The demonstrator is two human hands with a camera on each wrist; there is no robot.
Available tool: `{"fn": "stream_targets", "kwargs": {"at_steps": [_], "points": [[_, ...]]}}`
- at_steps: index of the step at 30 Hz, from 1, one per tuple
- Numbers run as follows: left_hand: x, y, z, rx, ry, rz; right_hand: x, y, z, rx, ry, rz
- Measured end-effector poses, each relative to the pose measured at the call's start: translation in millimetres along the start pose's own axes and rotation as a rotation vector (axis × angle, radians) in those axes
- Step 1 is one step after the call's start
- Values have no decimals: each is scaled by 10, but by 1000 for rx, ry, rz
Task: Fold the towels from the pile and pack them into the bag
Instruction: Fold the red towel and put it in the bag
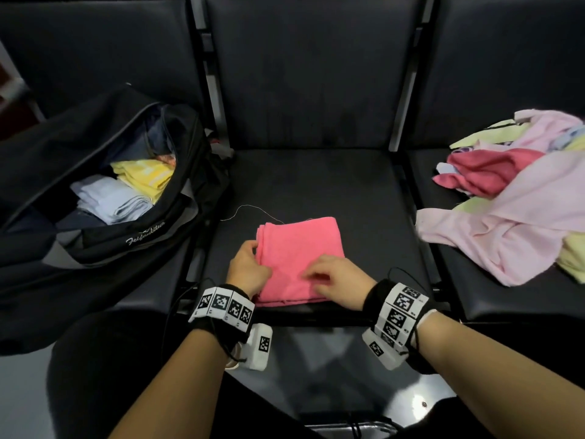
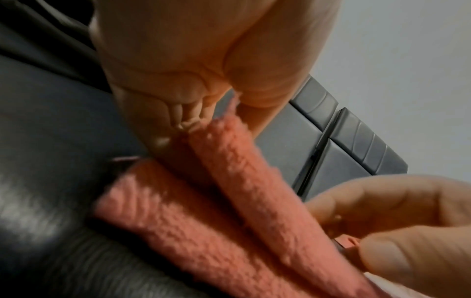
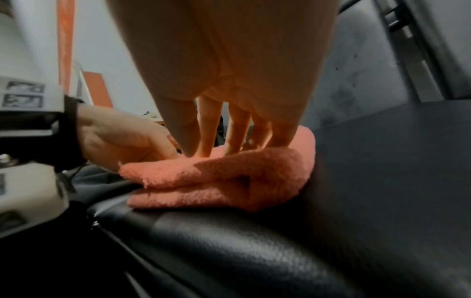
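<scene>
This looks like a waiting area or lobby rather than a home. A row of linked black padded seats [image 1: 316, 191] with tall backs [image 1: 310, 68] and metal bars [image 1: 399, 99] between them fills the view, the sort of bench seating found in stations or clinics. Behind them, the wrist views show a plain pale wall [image 2: 420, 66].

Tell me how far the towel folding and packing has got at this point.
Partly done. Folded towels, a light blue one and a yellow one, already lie in the open bag. In hand: a pink towel folded on the middle seat, the left hand gripping its left edge, the right hand pressing on top. Left: packing it, then the unfolded pile on the right seat.
</scene>
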State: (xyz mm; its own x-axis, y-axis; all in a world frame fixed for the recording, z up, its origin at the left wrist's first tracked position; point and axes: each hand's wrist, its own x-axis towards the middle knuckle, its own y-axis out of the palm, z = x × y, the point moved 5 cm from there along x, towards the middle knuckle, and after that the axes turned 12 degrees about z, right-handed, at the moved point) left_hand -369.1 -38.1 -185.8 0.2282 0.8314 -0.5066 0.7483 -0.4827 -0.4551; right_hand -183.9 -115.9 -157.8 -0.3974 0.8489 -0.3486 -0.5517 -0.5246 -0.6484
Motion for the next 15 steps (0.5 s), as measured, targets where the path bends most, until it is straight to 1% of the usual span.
{"fn": "stream_targets", "kwargs": {"at_steps": [3, 5, 7, 8, 9, 11, 12, 14, 15], "points": [[-26, -45, -30, 139, -42, 9, -36, 58, -2, -32, -18, -3], [-74, -90, -60, 294, -70, -24, -86, 70, 24, -116, -38, -25], [-150, -111, -160, 447, -23, -90, -131, 97, 91, -346, -69, -49], [-187, -91, -236, 512, 31, -109, -143, 130, 113, -464, -70, -50], [-221, -38, -309, 574, 91, -101, -149, 173, 116, -557, -59, -49], [-287, 156, -412, 673, 182, 3, -146, 268, 84, -699, -36, -71], [-326, 268, -441, 708, 193, 75, -138, 294, 60, -741, -26, -91], [-386, 461, -448, 771, 173, 183, -118, 296, 10, -772, -44, -150], [-400, 521, -433, 797, 158, 202, -111, 278, -6, -760, -46, -173]]}}
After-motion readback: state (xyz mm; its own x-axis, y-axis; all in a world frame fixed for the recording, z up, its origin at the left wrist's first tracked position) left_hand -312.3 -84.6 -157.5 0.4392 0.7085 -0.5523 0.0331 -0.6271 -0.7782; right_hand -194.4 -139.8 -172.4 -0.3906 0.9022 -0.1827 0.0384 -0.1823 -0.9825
